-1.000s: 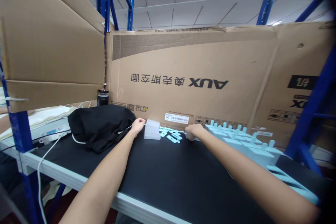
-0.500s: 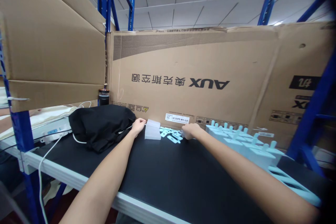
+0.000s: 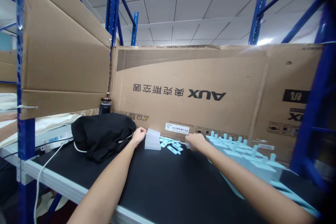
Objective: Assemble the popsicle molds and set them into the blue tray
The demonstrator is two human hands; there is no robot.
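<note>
My left hand (image 3: 139,135) is closed at the left side of a translucent white plastic piece (image 3: 153,140), by a thin white cord; what its fingers hold is too small to tell. My right hand (image 3: 195,141) is closed around a small translucent piece (image 3: 187,145), mostly hidden by the fingers. Between the hands lies a loose pile of light blue plastic sticks (image 3: 172,146) on the black table top (image 3: 168,182). Right of my right hand stand several light blue moulds with upright handles (image 3: 237,147), partly behind my forearm.
A black cloth bundle (image 3: 103,133) lies on the left, with a dark jar (image 3: 105,105) behind it. Cardboard sheets (image 3: 204,73) wall the back and left. Blue rack posts (image 3: 312,112) stand at both sides. A white cable (image 3: 39,178) hangs over the front edge.
The view has tilted up a little, so everything appears lower. My right hand has shifted slightly right of the sticks. My left hand stays beside the translucent piece.
</note>
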